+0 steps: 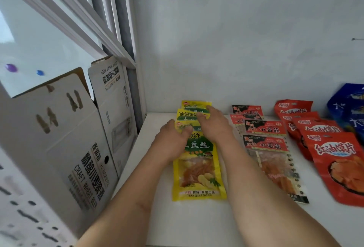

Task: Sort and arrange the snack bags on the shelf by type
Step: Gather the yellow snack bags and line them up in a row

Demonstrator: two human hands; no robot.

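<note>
Under our left hand (173,138) and right hand (214,126), both flat with fingers relaxed, lies the overlapping row of yellow TuDouSi bags (197,170) (red-and-black snack bags (266,144) sit just right of our right hand).

The white shelf (149,168) carries four groups of snack bags, taken here from the yellow bags (199,175) as landmark. The yellow bags lie in one overlapping row running from the back wall toward the front edge, at the shelf's left part. Just to their right lies an overlapping row of clear bags with red-and-black headers (266,144). Further right lie overlapping red bags (334,160), and beyond those, at the far right by the wall, blue bags (352,106).
</note>
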